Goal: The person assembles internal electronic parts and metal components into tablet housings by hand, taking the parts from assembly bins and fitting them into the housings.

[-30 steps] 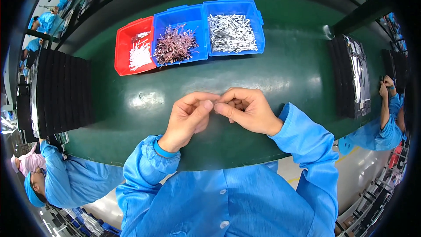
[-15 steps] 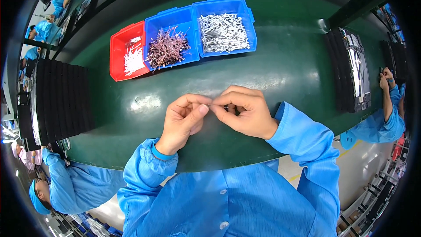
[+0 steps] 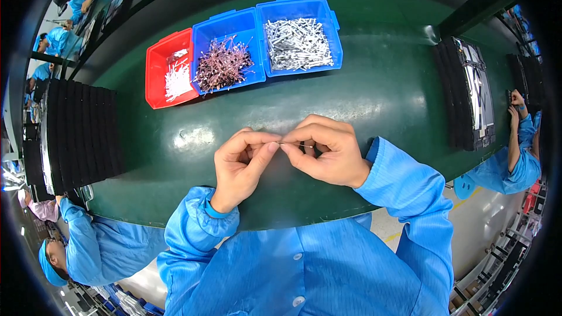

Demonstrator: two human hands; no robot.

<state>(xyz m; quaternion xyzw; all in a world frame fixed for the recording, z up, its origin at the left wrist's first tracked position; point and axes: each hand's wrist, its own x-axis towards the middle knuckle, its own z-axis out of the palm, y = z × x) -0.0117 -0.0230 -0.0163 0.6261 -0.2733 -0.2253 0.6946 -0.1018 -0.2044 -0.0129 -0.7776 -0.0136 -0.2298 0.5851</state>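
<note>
Over the near middle of the green table, my two hands meet fingertip to fingertip. My left hand (image 3: 241, 161) is closed, its thumb and forefinger pinching a thin wire-like piece. The same thin wire-like piece (image 3: 305, 146) runs to the right, between the closed thumb and fingers of my right hand (image 3: 331, 149). Its ends are mostly covered by my fingers, so its exact kind cannot be made out. Beyond my hands stand a red bin (image 3: 153, 76) of small white sticks, a blue bin (image 3: 234, 21) of reddish-brown thin-leaded parts, and another blue bin (image 3: 293, 7) of silvery-white small rods.
A tall stack of black trays (image 3: 82, 134) stands at the left on the green table (image 3: 386, 105). Another black stack (image 3: 459, 93) with pale parts on its side stands at the right. Co-workers in blue sit to the left and right.
My left hand has shifted slightly left and turned a little, its thumb drawing closer to the forefinger. More of the thin wire-like piece shows by my right fingers. The bins have not moved.
</note>
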